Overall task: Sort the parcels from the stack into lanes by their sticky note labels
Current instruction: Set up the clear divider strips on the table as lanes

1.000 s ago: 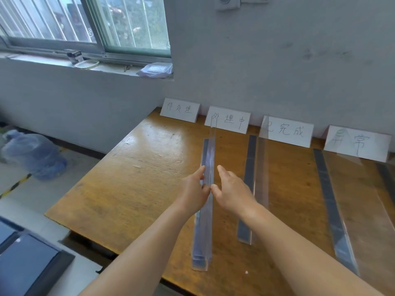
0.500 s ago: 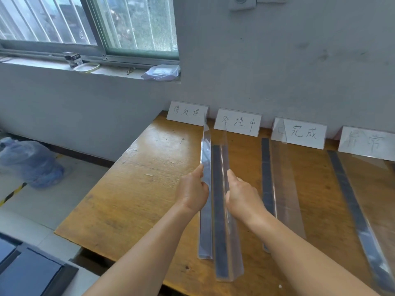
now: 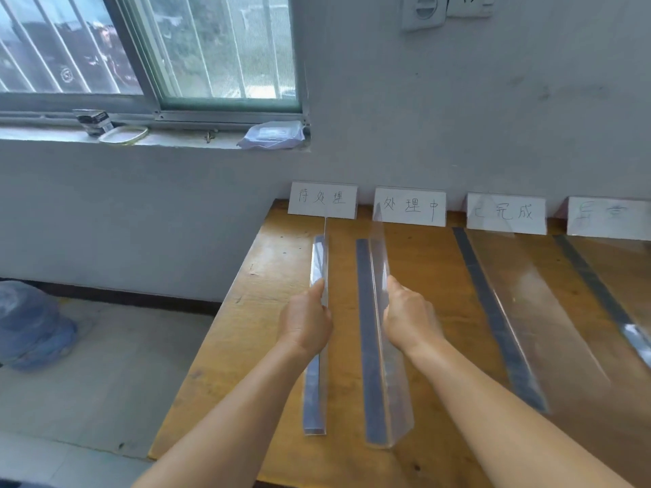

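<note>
Head view: left hand (image 3: 305, 320) pinches one clear divider (image 3: 318, 332), right hand (image 3: 410, 317) grips its neighbour (image 3: 382, 346), likely spacing lanes toward the bench's (image 3: 274, 269) far-edge cards (image 3: 323, 200).

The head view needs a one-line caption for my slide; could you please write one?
Left hand and right hand each grip a clear divider strip on a wooden table below four paper signs.
</note>
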{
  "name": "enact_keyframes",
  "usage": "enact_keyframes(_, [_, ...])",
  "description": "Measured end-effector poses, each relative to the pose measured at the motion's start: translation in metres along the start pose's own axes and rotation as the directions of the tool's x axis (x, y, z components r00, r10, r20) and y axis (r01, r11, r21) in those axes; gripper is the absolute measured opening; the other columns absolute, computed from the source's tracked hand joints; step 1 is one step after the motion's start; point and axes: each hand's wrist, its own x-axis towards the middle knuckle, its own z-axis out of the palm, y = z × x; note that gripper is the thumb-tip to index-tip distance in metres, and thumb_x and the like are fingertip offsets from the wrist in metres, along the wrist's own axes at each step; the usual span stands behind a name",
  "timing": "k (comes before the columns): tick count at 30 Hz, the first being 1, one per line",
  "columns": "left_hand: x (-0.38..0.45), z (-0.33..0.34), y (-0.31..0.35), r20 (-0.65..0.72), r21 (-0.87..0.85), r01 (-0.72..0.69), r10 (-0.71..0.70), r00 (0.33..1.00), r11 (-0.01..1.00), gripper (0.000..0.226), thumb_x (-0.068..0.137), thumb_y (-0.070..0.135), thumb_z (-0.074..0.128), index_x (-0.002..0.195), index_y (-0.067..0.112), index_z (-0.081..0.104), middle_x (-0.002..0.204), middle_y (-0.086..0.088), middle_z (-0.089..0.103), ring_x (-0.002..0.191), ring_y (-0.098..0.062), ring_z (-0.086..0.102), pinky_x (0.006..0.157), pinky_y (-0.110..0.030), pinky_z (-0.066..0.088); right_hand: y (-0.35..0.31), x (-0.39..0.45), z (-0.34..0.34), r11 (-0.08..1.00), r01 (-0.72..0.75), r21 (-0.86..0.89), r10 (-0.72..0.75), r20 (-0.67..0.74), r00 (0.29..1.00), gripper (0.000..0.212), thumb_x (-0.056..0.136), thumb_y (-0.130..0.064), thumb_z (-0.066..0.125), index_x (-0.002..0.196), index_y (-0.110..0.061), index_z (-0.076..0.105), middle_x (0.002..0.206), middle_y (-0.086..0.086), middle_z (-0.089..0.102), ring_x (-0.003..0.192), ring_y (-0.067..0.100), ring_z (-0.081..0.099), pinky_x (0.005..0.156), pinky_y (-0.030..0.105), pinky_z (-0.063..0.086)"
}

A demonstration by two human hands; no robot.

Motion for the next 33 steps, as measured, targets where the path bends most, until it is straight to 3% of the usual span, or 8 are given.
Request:
enact_keyframes(4, [0.006, -0.005, -0.011, 0.050, 0.006, -0.036, 0.035, 0.998, 0.999, 0.052, 0.091, 0.008, 0.044, 0.140, 0.025, 0.044, 0.113, -0.001, 0.066, 0.096, -0.020, 0.062, 0.071, -0.026, 0.047, -0.009, 0.009, 0.003, 0.999, -0.045, -0.025, 0.045, -0.016, 0.999, 0.050, 0.091, 0.002, 0.037, 0.139, -0.014, 0.037, 0.119, 0.007, 0.060, 0.099, 0.027, 0.059, 0.066, 0.029, 0.043])
enact_keyframes(12, [0.017, -0.007, -0.018, 0.073, -0.023, -0.049, 0.051, 0.996, 0.999, 0.057, 0.093, 0.011, 0.046, 0.146, 0.026, 0.033, 0.120, 0.002, 0.062, 0.086, -0.014, 0.061, 0.070, -0.024, 0.047, -0.017, 0.043, 0.005, 0.997, -0.047, -0.060, 0.046, -0.022, 0.999, 0.054, 0.091, 0.004, 0.040, 0.141, -0.015, 0.035, 0.115, 0.007, 0.061, 0.095, 0.027, 0.059, 0.064, 0.028, 0.039])
enact_keyframes(17, [0.026, -0.009, -0.023, 0.076, -0.033, -0.033, 0.035, 0.997, 0.999, 0.057, 0.094, 0.014, 0.047, 0.147, 0.027, 0.032, 0.123, 0.003, 0.060, 0.091, -0.013, 0.060, 0.074, -0.025, 0.048, -0.020, 0.058, 0.006, 0.996, -0.074, -0.051, 0.074, -0.003, 0.997, 0.051, 0.091, 0.004, 0.039, 0.139, -0.013, 0.037, 0.116, 0.009, 0.061, 0.100, 0.029, 0.060, 0.073, 0.034, 0.050])
enact_keyframes(23, [0.033, -0.005, -0.025, 0.064, -0.036, -0.037, 0.039, 0.997, 0.999, 0.056, 0.094, 0.015, 0.047, 0.146, 0.029, 0.032, 0.126, 0.004, 0.059, 0.097, -0.012, 0.059, 0.075, -0.022, 0.043, -0.016, 0.072, 0.006, 0.995, -0.073, -0.073, 0.071, -0.028, 0.997, 0.050, 0.091, 0.005, 0.038, 0.137, -0.014, 0.038, 0.107, 0.007, 0.061, 0.089, 0.026, 0.058, 0.062, 0.029, 0.041])
enact_keyframes(29, [0.036, -0.003, -0.025, 0.055, -0.035, -0.038, 0.040, 0.998, 0.999, 0.056, 0.094, 0.016, 0.048, 0.146, 0.029, 0.033, 0.124, 0.005, 0.060, 0.099, -0.011, 0.060, 0.076, -0.022, 0.044, -0.013, 0.076, 0.004, 0.993, -0.070, -0.091, 0.070, -0.006, 0.998, 0.050, 0.091, 0.004, 0.035, 0.138, -0.013, 0.037, 0.117, 0.009, 0.060, 0.098, 0.029, 0.059, 0.065, 0.030, 0.040])
enact_keyframes(33, [0.036, -0.001, -0.024, 0.045, -0.045, -0.041, 0.043, 0.998, 0.998, 0.056, 0.094, 0.015, 0.048, 0.146, 0.029, 0.033, 0.127, 0.005, 0.059, 0.100, -0.012, 0.060, 0.076, -0.022, 0.044, -0.014, 0.075, 0.004, 0.995, -0.078, -0.069, 0.081, 0.040, 0.996, 0.052, 0.097, -0.009, 0.042, 0.145, -0.010, 0.023, 0.147, 0.010, 0.039, 0.109, 0.030, 0.058, 0.068, 0.028, 0.041])
